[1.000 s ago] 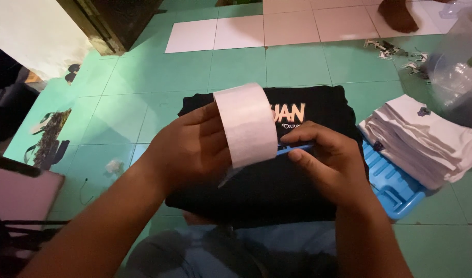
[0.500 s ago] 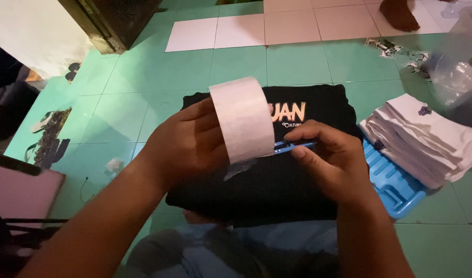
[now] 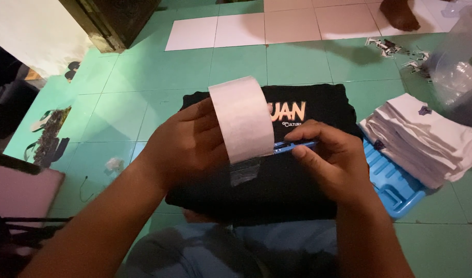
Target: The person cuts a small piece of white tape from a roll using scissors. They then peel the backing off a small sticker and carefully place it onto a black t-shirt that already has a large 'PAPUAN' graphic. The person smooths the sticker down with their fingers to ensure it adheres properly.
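Tape roll held over a folded black shirt, blue cutter at the loose strip

Nearest, the left hand (image 3: 187, 146) has its grip closed around a wide white tape roll (image 3: 242, 117), which stands on edge above the folded black shirt (image 3: 277, 180); its long axis runs from about 5 o'clock up to 11 o'clock, a short clear tail hanging at 6 o'clock. The right hand (image 3: 333, 162) pinches a slim blue cutter (image 3: 290, 147), lying roughly 3 to 9 o'clock, tip touching the roll's edge. Over the last second the roll has tipped slightly and the cutter edged closer, so the strip looks about to be severed. At 3 o'clock a stack of white garments (image 3: 426, 139) sits on a blue tray (image 3: 395, 188); beyond, the green tiled floor (image 3: 236, 67).
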